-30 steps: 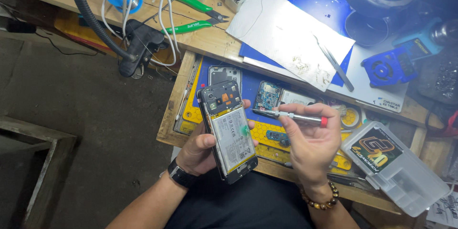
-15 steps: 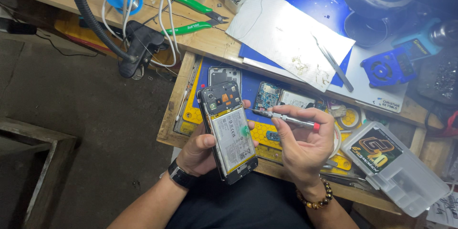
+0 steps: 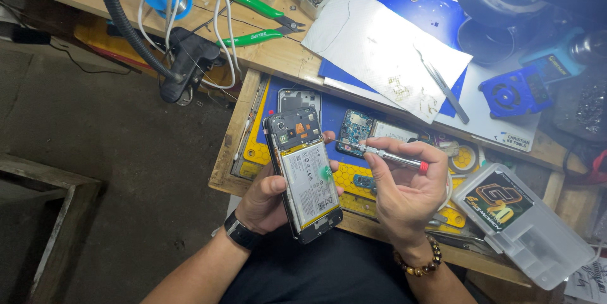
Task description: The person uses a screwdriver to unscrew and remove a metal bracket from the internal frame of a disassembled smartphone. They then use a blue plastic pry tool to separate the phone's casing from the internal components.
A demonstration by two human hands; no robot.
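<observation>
Head view. The left hand [image 3: 269,199] has its grip closed around an opened smartphone [image 3: 302,172], back cover off, battery exposed, held tilted above the counter [image 3: 278,57] edge. The right hand [image 3: 408,193] pinches a precision screwdriver [image 3: 386,154], whose tip lies near the phone's upper right edge. Behind them: a yellow-and-blue repair mat [image 3: 351,180] with a small circuit board [image 3: 354,133]. Farther off lie green-handled pliers [image 3: 262,22], tweezers [image 3: 442,86] and a clear plastic case [image 3: 525,225].

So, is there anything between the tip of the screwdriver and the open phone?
Nothing visible. The right hand points the screwdriver at the upper edge of the phone, which the left hand holds; the gap is clear.
</observation>
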